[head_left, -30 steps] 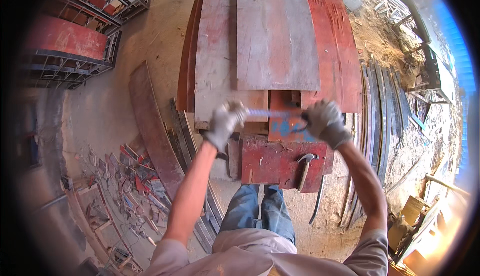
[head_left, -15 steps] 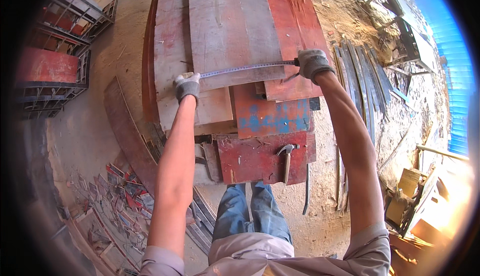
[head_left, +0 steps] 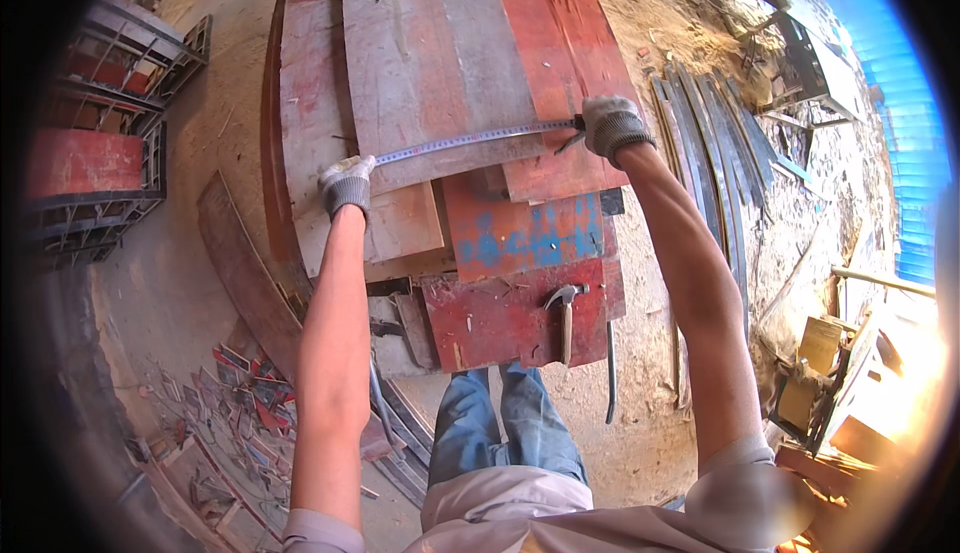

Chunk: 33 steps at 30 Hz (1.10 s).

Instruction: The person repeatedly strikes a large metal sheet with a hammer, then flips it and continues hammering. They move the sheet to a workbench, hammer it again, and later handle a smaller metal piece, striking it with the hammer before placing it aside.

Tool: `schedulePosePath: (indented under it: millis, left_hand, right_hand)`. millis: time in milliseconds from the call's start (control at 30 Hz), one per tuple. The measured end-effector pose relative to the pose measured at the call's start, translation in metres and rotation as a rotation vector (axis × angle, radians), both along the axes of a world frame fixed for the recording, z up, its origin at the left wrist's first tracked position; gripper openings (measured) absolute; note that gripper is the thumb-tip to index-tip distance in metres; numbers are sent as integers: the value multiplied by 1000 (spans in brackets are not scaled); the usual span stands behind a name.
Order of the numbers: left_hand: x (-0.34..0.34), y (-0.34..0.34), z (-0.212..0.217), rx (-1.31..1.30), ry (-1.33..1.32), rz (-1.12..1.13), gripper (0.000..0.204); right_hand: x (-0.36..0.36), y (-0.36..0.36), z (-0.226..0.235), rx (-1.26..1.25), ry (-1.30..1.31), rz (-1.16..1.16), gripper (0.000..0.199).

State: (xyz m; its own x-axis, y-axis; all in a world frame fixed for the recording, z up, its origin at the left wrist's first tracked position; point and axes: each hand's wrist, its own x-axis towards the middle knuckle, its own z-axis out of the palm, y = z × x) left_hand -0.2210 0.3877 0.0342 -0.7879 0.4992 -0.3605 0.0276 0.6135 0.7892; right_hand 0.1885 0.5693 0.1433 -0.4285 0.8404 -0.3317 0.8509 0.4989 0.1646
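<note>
A tape measure (head_left: 470, 140) is stretched from left to right over the near end of a grey-and-red board (head_left: 440, 63). My gloved left hand (head_left: 346, 183) is closed on the tape's free end, near the board's left edge. At the other end my gloved right hand (head_left: 612, 127) grips the dark tape case, partly hidden by the fingers, above a red board (head_left: 560, 33). Nearer to me, a blue-stained orange board (head_left: 525, 223) and a dark red board (head_left: 470, 323) lie in the stack. A claw hammer (head_left: 567, 323) rests on the dark red one.
Dark metal strips (head_left: 715, 153) lie on the ground to the right. Broken red scraps (head_left: 260, 393) are heaped at the lower left, near a long curved board (head_left: 245, 263). Metal-framed panels (head_left: 90, 163) stand at the far left, and a blue corrugated sheet (head_left: 910, 163) at the far right.
The view has shifted slightly, so the boards and both hands appear a little farther left. The tape stays stretched between my hands, and both grips look the same.
</note>
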Motion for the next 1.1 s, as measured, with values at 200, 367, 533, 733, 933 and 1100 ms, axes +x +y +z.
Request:
schedulePosePath:
  millis: [200, 367, 533, 733, 933, 1100]
  left_hand:
    - [49, -51, 59, 418, -3, -60, 21]
    - [186, -156, 117, 459, -323, 142, 19]
    - [237, -256, 103, 356, -860, 91, 68]
    - [197, -199, 91, 276, -254, -62, 73]
    - [127, -105, 108, 318, -144, 79, 68]
    - [144, -172, 110, 352, -587, 139, 37]
  right_hand:
    - [-57, -104, 27, 120, 237, 247, 27]
    - [-79, -234, 9, -109, 363, 98, 32]
    - [-63, -314, -23, -481, 926, -418, 52]
    - [-71, -298, -57, -46, 505, -320, 72]
    - [-69, -274, -56, -15, 454, -213, 98]
    - [-71, -192, -13, 496, 836, -289, 77]
